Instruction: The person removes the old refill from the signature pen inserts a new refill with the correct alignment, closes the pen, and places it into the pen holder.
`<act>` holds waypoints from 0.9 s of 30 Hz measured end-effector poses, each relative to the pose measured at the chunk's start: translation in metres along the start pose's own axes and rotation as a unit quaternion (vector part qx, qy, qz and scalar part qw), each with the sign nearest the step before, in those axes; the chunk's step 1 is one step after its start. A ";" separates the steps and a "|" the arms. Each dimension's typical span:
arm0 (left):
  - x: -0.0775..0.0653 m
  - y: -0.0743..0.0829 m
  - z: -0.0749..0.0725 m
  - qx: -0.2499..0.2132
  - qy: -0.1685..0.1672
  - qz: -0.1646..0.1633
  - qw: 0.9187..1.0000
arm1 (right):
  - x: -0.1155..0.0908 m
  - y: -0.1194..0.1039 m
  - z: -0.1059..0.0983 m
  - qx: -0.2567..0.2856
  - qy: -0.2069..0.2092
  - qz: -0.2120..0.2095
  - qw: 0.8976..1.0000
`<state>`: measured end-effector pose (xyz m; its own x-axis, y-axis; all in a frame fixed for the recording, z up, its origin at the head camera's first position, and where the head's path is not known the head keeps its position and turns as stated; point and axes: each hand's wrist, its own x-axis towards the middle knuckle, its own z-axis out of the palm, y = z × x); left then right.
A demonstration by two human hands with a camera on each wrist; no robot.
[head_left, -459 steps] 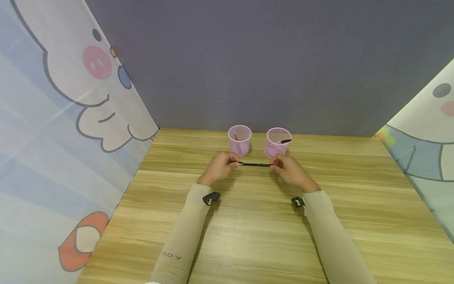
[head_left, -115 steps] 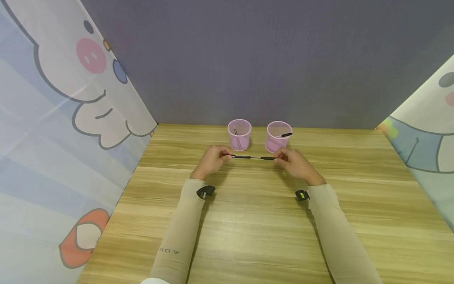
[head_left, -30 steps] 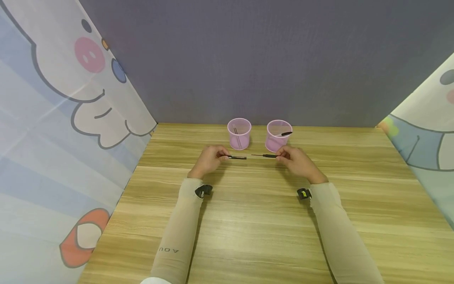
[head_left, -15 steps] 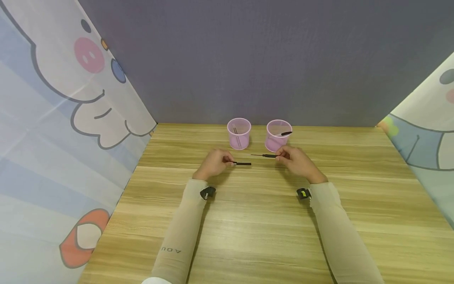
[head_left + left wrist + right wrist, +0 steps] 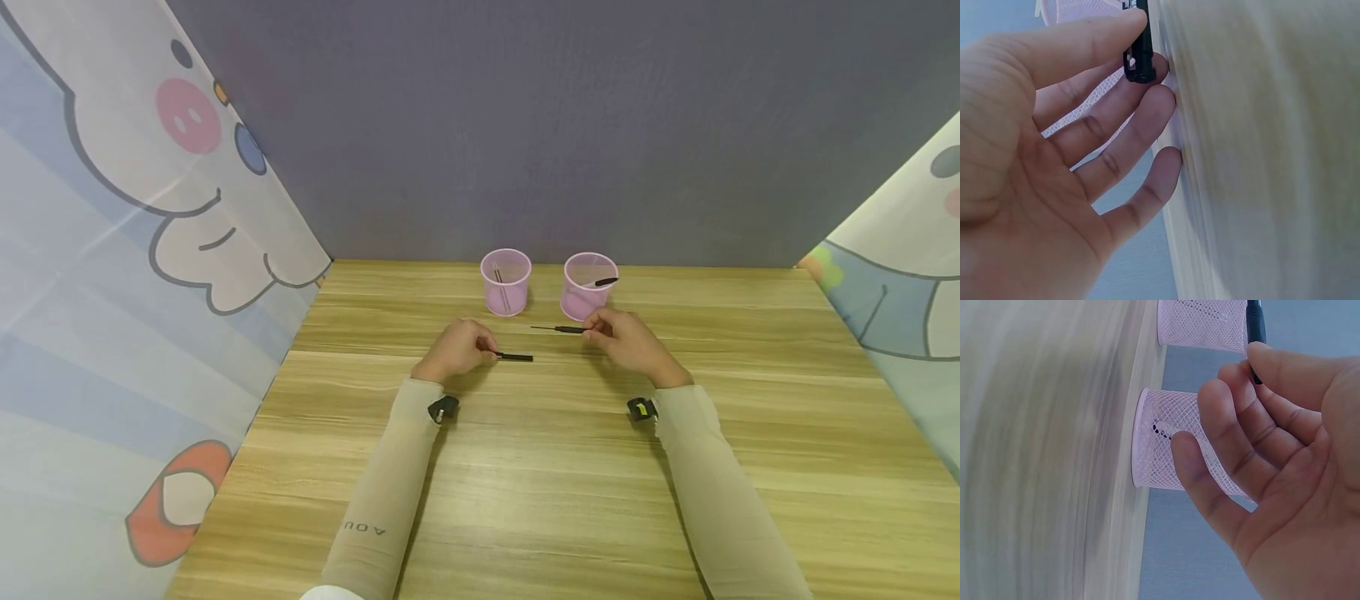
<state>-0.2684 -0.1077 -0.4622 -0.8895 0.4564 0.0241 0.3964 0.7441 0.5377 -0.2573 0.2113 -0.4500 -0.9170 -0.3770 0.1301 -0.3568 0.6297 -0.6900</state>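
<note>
In the head view my left hand (image 5: 460,350) pinches the clip end of a black pen barrel (image 5: 517,358), low over the wooden table; its other fingers are at the tabletop in the left wrist view. The clip (image 5: 1129,65) shows just below the thumb. My right hand (image 5: 622,340) pinches the black front section (image 5: 572,330) of the pen between thumb and fingertips. A thin refill (image 5: 543,327) sticks out of that section to the left, apart from the barrel. The right hand is just in front of the right pink mesh cup (image 5: 576,302).
The left pink mesh cup (image 5: 506,300) holds thin dark rods (image 5: 501,287). A black-ended piece (image 5: 606,282) leans out over the right cup's rim. Behind the cups rises a grey panel (image 5: 555,133), with printed cloth (image 5: 97,333) along the left side.
The long black pen held between both hands earlier has come apart into barrel and front section with refill. In the last second my left hand has moved the barrel nearer and slightly right.
</note>
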 end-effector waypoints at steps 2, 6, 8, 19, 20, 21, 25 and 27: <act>0.000 0.000 0.000 0.000 -0.003 -0.003 1.000 | 0.000 0.000 0.000 -0.001 0.001 -0.001 1.000; 0.000 0.000 0.001 0.003 -0.009 -0.005 1.000 | 0.001 0.000 0.002 -0.004 0.002 -0.002 1.000; 0.000 0.000 0.002 0.007 -0.011 -0.005 1.000 | 0.001 0.001 0.002 -0.007 0.003 -0.003 1.000; 0.001 -0.002 0.003 0.017 -0.017 -0.011 1.000 | 0.001 0.001 0.003 -0.009 -0.003 -0.001 1.000; 0.001 -0.002 0.003 0.017 -0.017 -0.011 1.000 | 0.001 0.000 0.003 -0.009 -0.004 0.000 1.000; 0.001 -0.002 0.003 0.017 -0.016 -0.011 1.000 | 0.001 0.000 0.003 -0.008 -0.004 0.001 1.000; 0.001 -0.002 0.003 0.021 -0.012 -0.011 1.000 | 0.001 -0.002 0.003 -0.005 -0.006 0.007 1.000; 0.001 -0.001 0.003 0.021 -0.011 -0.012 1.000 | 0.001 -0.003 0.003 -0.005 -0.006 0.005 1.000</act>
<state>-0.2691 -0.1067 -0.4655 -0.8938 0.4485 -0.0065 0.3850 0.7744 0.5020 -0.2564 0.2073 -0.4501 -0.9185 -0.3788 0.1133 -0.3486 0.6407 -0.6841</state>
